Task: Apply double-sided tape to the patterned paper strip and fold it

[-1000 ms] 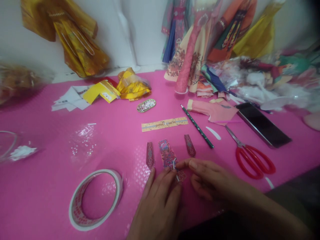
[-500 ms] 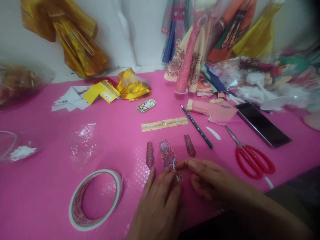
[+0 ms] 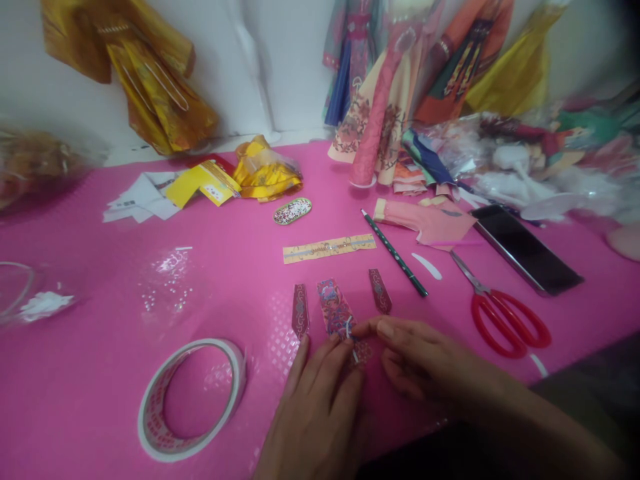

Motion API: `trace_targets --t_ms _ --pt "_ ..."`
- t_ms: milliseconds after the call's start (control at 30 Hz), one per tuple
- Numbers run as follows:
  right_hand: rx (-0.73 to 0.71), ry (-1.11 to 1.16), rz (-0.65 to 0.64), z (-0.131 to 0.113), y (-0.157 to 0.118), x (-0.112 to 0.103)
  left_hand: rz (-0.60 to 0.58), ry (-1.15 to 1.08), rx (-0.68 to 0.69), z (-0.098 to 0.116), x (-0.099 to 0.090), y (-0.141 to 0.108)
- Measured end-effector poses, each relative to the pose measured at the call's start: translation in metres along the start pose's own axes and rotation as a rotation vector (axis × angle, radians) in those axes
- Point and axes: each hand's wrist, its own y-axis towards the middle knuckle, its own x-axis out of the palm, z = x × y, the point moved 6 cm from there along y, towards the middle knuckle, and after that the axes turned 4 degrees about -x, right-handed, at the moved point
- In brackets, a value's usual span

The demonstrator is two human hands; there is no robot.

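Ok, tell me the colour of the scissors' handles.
Red, on the metal-bladed scissors; clearest in the head view.

A pink table point(image 3: 100, 400) with a glossy, faintly embossed cover fills the view from nine o'clock across to three. Light glints off it in small patches left of centre. Behind it, from ten to two o'clock, stands a plain white wall point(image 3: 280, 73), with a vertical fold or seam near twelve. At five o'clock a dark area lies past the table's edge, perhaps the floor; it is too dim to tell.
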Motion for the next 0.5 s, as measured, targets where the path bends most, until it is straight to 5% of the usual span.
trace_targets --t_ms 500 --pt "-0.007 0.058 -0.002 0.0030 0.0025 -0.0001 -0.027 -0.012 -0.001 0.0006 0.0012 -0.0012"
